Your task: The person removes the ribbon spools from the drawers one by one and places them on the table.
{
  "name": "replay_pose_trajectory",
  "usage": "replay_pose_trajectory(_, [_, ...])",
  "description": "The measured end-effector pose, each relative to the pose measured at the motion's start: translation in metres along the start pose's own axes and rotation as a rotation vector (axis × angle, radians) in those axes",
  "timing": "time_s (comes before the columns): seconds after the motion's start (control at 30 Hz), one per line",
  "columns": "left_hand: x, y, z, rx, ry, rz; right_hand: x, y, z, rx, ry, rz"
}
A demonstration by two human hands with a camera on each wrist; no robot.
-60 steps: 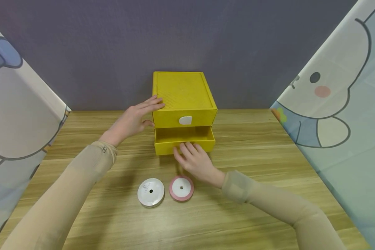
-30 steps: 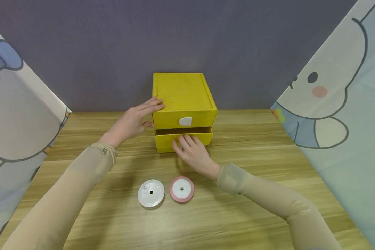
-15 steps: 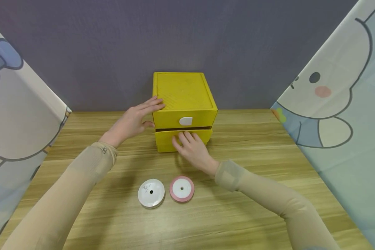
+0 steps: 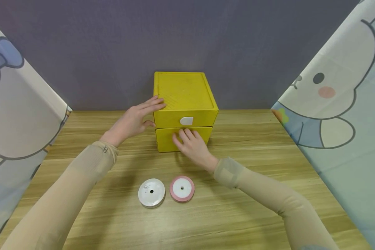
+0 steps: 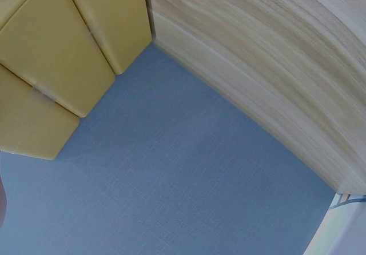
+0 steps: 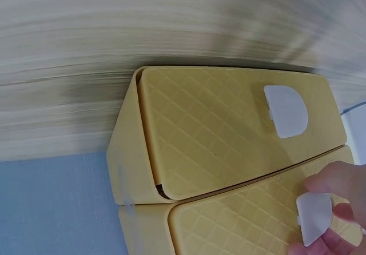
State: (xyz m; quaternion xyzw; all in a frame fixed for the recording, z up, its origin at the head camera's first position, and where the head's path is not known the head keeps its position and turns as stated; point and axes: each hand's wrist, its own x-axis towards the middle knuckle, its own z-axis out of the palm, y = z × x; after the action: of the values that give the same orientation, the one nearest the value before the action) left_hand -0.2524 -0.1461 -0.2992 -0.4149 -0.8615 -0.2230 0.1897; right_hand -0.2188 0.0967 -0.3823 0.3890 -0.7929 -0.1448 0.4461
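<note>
A yellow drawer cabinet (image 4: 184, 91) stands against the wall at the back of the table. My left hand (image 4: 132, 121) rests on its top left edge, fingers extended, thumb at the side. In the left wrist view, only a sliver of a finger shows beside the cabinet's tiered side (image 5: 57, 55). My right hand (image 4: 193, 148) is at the drawer under the top one, which sits flush. In the right wrist view, its thumb and fingers grip that drawer's white handle (image 6: 313, 218). The top drawer's white handle (image 4: 186, 121) is free.
A white ribbon spool (image 4: 151, 199) and a pink-edged ribbon spool (image 4: 182, 189) lie flat on the wooden table (image 4: 143, 232), in front of the cabinet. A dark wall (image 4: 112, 52) stands behind. Printed cloths hang at the left (image 4: 15, 121) and right (image 4: 340, 166).
The drawer at my right hand has slid from well pulled out to flush with the cabinet. My right hand moved forward with it. The left hand stayed on the cabinet.
</note>
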Motion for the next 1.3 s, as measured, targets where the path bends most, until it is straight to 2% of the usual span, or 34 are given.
replay_pose_trajectory(0.5, [0.000, 0.001, 0.000, -0.010, -0.008, -0.014, 0.000, 0.001, 0.000, -0.001, -0.053, -0.008])
replay_pose_trajectory(0.87, [0.000, 0.002, 0.001, -0.020, -0.010, -0.027, -0.002, 0.000, 0.003, -0.010, -0.009, 0.004])
replay_pose_trajectory(1.3, [0.001, 0.002, 0.001, -0.003, -0.010, -0.023, -0.013, -0.013, -0.009, -0.029, -0.083, -0.027])
